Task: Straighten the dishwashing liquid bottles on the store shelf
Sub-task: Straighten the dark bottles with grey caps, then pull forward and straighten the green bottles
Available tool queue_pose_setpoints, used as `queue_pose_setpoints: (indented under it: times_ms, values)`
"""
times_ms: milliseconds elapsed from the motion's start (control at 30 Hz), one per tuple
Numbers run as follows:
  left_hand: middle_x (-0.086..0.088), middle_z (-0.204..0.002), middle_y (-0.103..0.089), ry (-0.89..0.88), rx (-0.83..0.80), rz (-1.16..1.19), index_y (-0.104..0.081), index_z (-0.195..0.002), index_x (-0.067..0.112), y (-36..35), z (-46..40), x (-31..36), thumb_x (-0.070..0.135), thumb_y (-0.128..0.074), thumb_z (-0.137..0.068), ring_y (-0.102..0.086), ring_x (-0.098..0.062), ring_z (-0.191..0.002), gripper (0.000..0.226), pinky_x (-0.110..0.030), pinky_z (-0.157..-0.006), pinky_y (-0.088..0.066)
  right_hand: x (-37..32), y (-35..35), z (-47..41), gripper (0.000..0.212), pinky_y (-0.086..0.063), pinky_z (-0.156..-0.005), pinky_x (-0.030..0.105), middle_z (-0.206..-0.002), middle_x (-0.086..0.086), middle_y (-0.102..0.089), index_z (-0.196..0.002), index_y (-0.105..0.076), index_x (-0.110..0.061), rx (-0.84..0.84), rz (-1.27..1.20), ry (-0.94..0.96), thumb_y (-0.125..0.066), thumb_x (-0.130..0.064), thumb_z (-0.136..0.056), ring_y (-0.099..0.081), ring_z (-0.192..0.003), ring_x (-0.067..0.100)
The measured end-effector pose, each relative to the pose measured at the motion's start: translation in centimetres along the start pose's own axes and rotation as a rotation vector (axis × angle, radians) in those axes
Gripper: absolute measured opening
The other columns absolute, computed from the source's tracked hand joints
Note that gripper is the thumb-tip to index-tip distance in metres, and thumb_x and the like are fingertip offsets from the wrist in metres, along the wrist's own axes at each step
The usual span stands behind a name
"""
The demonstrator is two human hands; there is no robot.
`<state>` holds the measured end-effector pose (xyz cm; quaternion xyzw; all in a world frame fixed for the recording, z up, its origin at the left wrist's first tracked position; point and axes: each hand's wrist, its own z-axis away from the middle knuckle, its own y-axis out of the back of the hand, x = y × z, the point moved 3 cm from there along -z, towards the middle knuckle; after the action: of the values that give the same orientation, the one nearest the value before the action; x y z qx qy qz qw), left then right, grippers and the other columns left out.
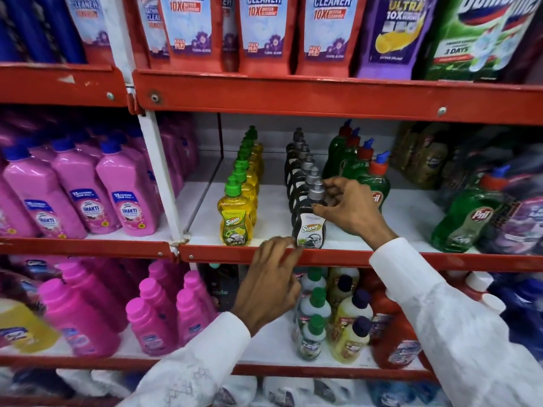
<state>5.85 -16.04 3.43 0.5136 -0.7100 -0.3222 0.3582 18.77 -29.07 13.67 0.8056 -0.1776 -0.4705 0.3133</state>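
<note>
On the middle shelf (264,255) stand three files of dishwashing bottles running front to back. Yellow bottles with green caps (234,218) form the left file. Black bottles with grey caps form the middle file, and green Pril bottles with red caps (374,183) form the right one. My right hand (349,208) grips the front black bottle (308,230) at its neck and shoulder. The fingertips of my left hand (271,277) touch the lower left side of that bottle at the shelf's red front lip. The bottle stands upright at the front edge.
Pink Shakti bottles (79,198) fill the bay to the left. Larger Pril bottles (467,218) and purple pouches sit to the right. Cleaner pouches (264,30) hang on the shelf above. Small bottles (314,318) crowd the shelf below, under my forearms.
</note>
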Motion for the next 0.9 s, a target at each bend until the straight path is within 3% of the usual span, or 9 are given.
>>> queue_pose_setpoints:
  times_ms: [167,300,433,533,600,767,900]
  values:
    - [-0.012,-0.146,-0.042,-0.154,-0.128,0.032,-0.042,-0.139,0.011,-3.0,-2.0,3.2,0.022,-0.056,-0.079,-0.034,-0.029,-0.138,0.062,-0.041,-0.12,-0.026,2.3,1.0,1.9,0.049,-0.055,-0.066,0.016,-0.102,-0.007,-0.073,-0.12,-0.068,-0.02,0.094,-0.099,-0.003,-0.084,-0.028,-0.074,-0.067,-0.076,0.016]
    - [-0.01,-0.155,-0.034,-0.208,-0.197,0.063,-0.031,-0.147,0.013,-4.8,-3.0,4.7,0.018,-0.058,-0.081,-0.027,-0.027,-0.145,0.072,-0.034,-0.122,-0.017,6.3,3.1,5.5,0.037,-0.053,-0.067,0.016,-0.1,-0.007,-0.074,-0.112,-0.066,-0.021,0.415,-0.152,-0.06,-0.078,-0.023,-0.077,-0.065,-0.078,0.006]
    - [-0.01,-0.156,-0.035,-0.194,-0.227,0.034,-0.029,-0.149,0.012,-6.2,-3.3,5.1,0.02,-0.059,-0.083,-0.03,-0.027,-0.144,0.073,-0.034,-0.119,-0.012,11.2,4.6,8.3,0.054,-0.05,-0.088,0.04,-0.12,0.004,-0.059,-0.124,-0.049,-0.016,0.666,-0.105,-0.152,-0.077,-0.026,-0.079,-0.055,-0.103,0.022]
    - [-0.008,-0.151,-0.043,-0.138,-0.219,0.051,-0.04,-0.144,0.01,-6.5,-3.8,5.4,0.02,-0.06,-0.082,-0.039,-0.025,-0.14,0.066,-0.036,-0.117,-0.012,14.6,6.2,8.4,0.072,-0.041,-0.108,0.048,-0.138,0.017,-0.043,-0.134,-0.039,-0.008,0.78,-0.059,-0.264,-0.078,-0.029,-0.079,-0.041,-0.128,0.034]
    - [-0.006,-0.15,-0.045,-0.104,-0.205,0.059,-0.042,-0.143,0.012,-6.4,-4.2,5.8,0.021,-0.059,-0.084,-0.04,-0.023,-0.139,0.062,-0.031,-0.116,-0.01,16.6,7.3,8.1,0.081,-0.037,-0.113,0.051,-0.143,0.021,-0.037,-0.139,-0.034,-0.004,0.841,-0.06,-0.344,-0.08,-0.026,-0.077,-0.036,-0.133,0.037]
    - [-0.003,-0.151,-0.042,-0.047,-0.201,0.104,-0.041,-0.144,0.013,-6.3,-4.4,6.4,0.023,-0.057,-0.087,-0.036,-0.02,-0.14,0.06,-0.023,-0.116,-0.015,19.7,8.7,6.8,0.103,-0.026,-0.12,0.046,-0.154,0.027,-0.029,-0.149,-0.02,0.002,0.847,-0.04,-0.483,-0.083,-0.032,-0.075,-0.027,-0.142,0.042]
    - [0.0,-0.152,-0.042,0.006,-0.202,0.151,-0.042,-0.144,0.015,-5.8,-4.5,6.2,0.023,-0.058,-0.087,-0.036,-0.016,-0.141,0.06,-0.021,-0.114,-0.02,21.5,9.5,5.4,0.097,-0.032,-0.118,0.047,-0.15,0.023,-0.04,-0.149,-0.027,0.0,0.799,-0.079,-0.489,-0.081,-0.034,-0.076,-0.036,-0.14,0.04]
